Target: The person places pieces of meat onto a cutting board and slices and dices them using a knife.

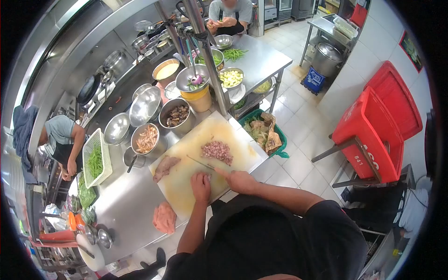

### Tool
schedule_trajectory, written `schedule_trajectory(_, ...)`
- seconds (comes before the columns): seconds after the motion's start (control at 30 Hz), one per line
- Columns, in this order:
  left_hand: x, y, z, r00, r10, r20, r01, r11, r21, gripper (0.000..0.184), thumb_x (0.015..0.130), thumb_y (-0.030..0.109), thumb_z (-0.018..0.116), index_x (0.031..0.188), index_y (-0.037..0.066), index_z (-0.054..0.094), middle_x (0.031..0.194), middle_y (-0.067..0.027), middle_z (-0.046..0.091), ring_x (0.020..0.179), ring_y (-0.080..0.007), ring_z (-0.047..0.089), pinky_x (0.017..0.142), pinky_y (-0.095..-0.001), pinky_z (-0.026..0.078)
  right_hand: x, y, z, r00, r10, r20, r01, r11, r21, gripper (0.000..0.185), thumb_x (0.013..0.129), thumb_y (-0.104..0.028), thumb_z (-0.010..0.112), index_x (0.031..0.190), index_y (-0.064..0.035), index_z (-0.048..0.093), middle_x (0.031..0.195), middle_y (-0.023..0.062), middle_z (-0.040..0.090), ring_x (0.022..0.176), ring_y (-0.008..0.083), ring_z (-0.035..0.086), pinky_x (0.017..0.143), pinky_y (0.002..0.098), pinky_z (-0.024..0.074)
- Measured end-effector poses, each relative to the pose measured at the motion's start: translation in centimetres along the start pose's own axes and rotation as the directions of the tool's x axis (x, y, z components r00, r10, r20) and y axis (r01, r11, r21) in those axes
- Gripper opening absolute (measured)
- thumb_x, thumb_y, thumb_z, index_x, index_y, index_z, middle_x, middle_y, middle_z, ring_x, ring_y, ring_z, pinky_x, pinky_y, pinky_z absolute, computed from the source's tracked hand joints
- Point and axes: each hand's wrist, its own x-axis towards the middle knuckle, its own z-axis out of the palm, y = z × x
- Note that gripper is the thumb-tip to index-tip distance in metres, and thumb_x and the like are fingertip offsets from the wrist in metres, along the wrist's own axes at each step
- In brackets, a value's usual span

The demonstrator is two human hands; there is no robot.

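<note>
On the yellowed cutting board point(184, 192), a pile of diced meat point(217, 152) lies beyond my hands, and a larger meat piece point(166, 167) rests near the left edge. My right hand point(240, 181) is closed around the handle of a knife point(199, 162), whose blade points up and left over the board. Beside it, my left hand point(201, 186) presses on the board with its fingers curled; a small bit of meat seems to show at its fingertips, mostly hidden.
Pots of mushrooms point(176, 115) and sliced food point(146, 139) stand beyond the board. A pink cloth point(164, 218) lies near the front edge. Right of the board is a green bin point(280, 151). One person works at the far table, another at left.
</note>
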Motion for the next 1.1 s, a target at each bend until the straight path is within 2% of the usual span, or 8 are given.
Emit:
schedule_trajectory(0.17, 0.0, 0.1, 0.3, 0.996, 0.028, -0.080, -0.025, 0.999, 0.043, 0.009, 0.097, 0.013, 0.065, 0.100, 0.006, 0.069, 0.107, -0.0169, 0.066, 0.104, -0.0400, 0.060, 0.095, -0.0512, 0.047, 0.3, 0.4, 0.9, 1.000, -0.019, -0.016, 0.019, 1.000, -0.007, 0.079, 0.100, -0.014, 0.055, 0.171, -0.0316, 0.023, 0.100, 0.0249, 0.073, 0.088, 0.0427, 0.075, 0.079, 0.0559, 0.0591)
schedule_trajectory(0.43, -0.5, -0.6, 0.6, 0.999, -0.031, -0.039, 0.032, 0.999, 0.038, 0.010, 0.098, 0.013, 0.063, 0.102, 0.005, 0.069, 0.110, -0.0190, 0.065, 0.106, -0.0407, 0.060, 0.095, -0.0513, 0.047, 0.4, 0.1, 0.8, 1.000, -0.007, -0.007, 0.006, 1.000, -0.028, 0.083, 0.098, -0.012, 0.056, 0.171, -0.0343, 0.022, 0.102, 0.0258, 0.073, 0.092, 0.0429, 0.075, 0.081, 0.0554, 0.0593)
schedule_trajectory(0.53, -0.6, -0.7, 0.7, 0.999, -0.025, -0.035, 0.026, 0.999, 0.044, 0.010, 0.099, 0.012, 0.063, 0.103, 0.005, 0.069, 0.110, -0.0192, 0.065, 0.106, -0.0409, 0.060, 0.095, -0.0511, 0.047, 0.2, 0.3, 0.9, 0.997, -0.046, -0.061, 0.045, 0.999, -0.027, 0.077, 0.101, -0.013, 0.055, 0.170, -0.0303, 0.027, 0.096, 0.0235, 0.072, 0.083, 0.0423, 0.073, 0.075, 0.0553, 0.0579)
schedule_trajectory(0.63, -0.1, -0.2, 0.4, 0.999, -0.029, -0.028, 0.030, 0.999, 0.041, 0.011, 0.099, 0.013, 0.062, 0.103, 0.005, 0.068, 0.109, -0.0189, 0.064, 0.106, -0.0409, 0.060, 0.095, -0.0511, 0.047, 0.2, 0.3, 0.8, 0.998, -0.050, -0.046, 0.049, 0.999, -0.014, 0.081, 0.098, -0.009, 0.055, 0.171, -0.0302, 0.025, 0.095, 0.0236, 0.072, 0.083, 0.0424, 0.073, 0.075, 0.0553, 0.0579)
schedule_trajectory(0.73, -0.2, 0.3, 0.0, 0.999, -0.037, -0.023, 0.037, 0.999, 0.021, 0.011, 0.099, 0.013, 0.062, 0.105, 0.005, 0.068, 0.109, -0.0188, 0.064, 0.106, -0.0408, 0.060, 0.095, -0.0513, 0.047, 0.1, 0.2, 0.8, 0.997, -0.055, -0.046, 0.054, 0.998, -0.033, 0.086, 0.096, -0.006, 0.055, 0.171, -0.0307, 0.023, 0.096, 0.0239, 0.071, 0.084, 0.0427, 0.073, 0.075, 0.0550, 0.0579)
schedule_trajectory(0.83, -0.4, 0.3, 0.2, 0.998, -0.026, -0.056, 0.027, 1.000, 0.008, 0.012, 0.099, 0.012, 0.062, 0.106, 0.004, 0.068, 0.108, -0.0188, 0.064, 0.104, -0.0410, 0.060, 0.094, -0.0513, 0.047, -0.1, -0.1, 0.6, 0.999, -0.041, 0.006, 0.041, 0.998, -0.048, 0.088, 0.096, -0.009, 0.057, 0.172, -0.0330, 0.019, 0.104, 0.0259, 0.072, 0.093, 0.0433, 0.074, 0.083, 0.0547, 0.0588)
schedule_trajectory(0.93, -0.5, 0.2, 0.3, 0.996, -0.029, -0.080, 0.027, 1.000, -0.015, 0.012, 0.099, 0.011, 0.063, 0.108, 0.004, 0.068, 0.107, -0.0191, 0.064, 0.103, -0.0414, 0.060, 0.093, -0.0508, 0.048, 0.1, 0.1, 1.4, 0.997, -0.066, -0.041, 0.062, 0.995, -0.084, 0.090, 0.095, -0.007, 0.058, 0.172, -0.0318, 0.020, 0.100, 0.0245, 0.071, 0.085, 0.0428, 0.074, 0.077, 0.0542, 0.0584)
schedule_trajectory(1.1, -0.3, 0.7, -0.1, 0.995, -0.033, -0.089, 0.030, 0.999, -0.032, 0.012, 0.098, 0.009, 0.064, 0.108, 0.003, 0.068, 0.108, -0.0195, 0.064, 0.102, -0.0418, 0.061, 0.091, -0.0506, 0.049, 0.7, 0.4, 1.9, 0.999, -0.038, -0.017, 0.036, 0.991, -0.132, 0.089, 0.095, -0.009, 0.059, 0.172, -0.0318, 0.019, 0.094, 0.0238, 0.072, 0.080, 0.0421, 0.073, 0.073, 0.0548, 0.0582)
